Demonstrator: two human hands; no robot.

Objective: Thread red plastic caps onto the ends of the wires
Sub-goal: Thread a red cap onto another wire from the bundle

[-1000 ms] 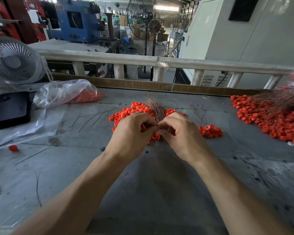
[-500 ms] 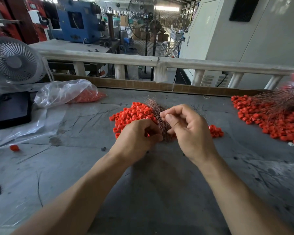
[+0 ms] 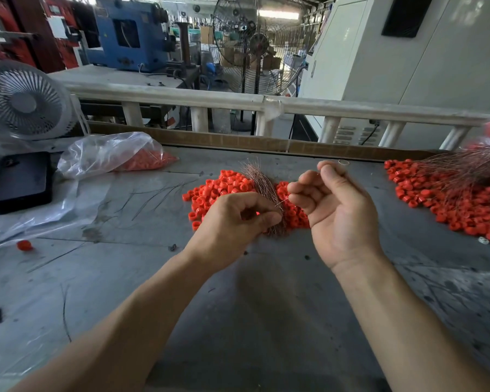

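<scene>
- At the centre of the head view, the right hand (image 3: 340, 213) has lifted up and away from the left hand (image 3: 234, 222); a second ago the two were pressed together over the bundle of wires (image 3: 262, 183), and now a clear gap separates them.
- Its fingers are curled, thumb and forefinger pinching what looks like a single thin wire that runs back toward the bundle (too fine to follow all the way).
- The left hand stays low on the table (image 3: 238, 321), fingers curled round the lower part of the bundle, a glint of red showing inside the grip; I cannot tell whether that is a held cap.
- The pile of red caps (image 3: 224, 185) lies just behind and beside both hands, touching the bundle.
- Far right, a second heap of capped wires (image 3: 447, 193) rests well apart.
- My reading: one wire is being drawn out of the bunch, so a cap is about to be threaded on or has just gone on; most of the pile is still loose.
</scene>
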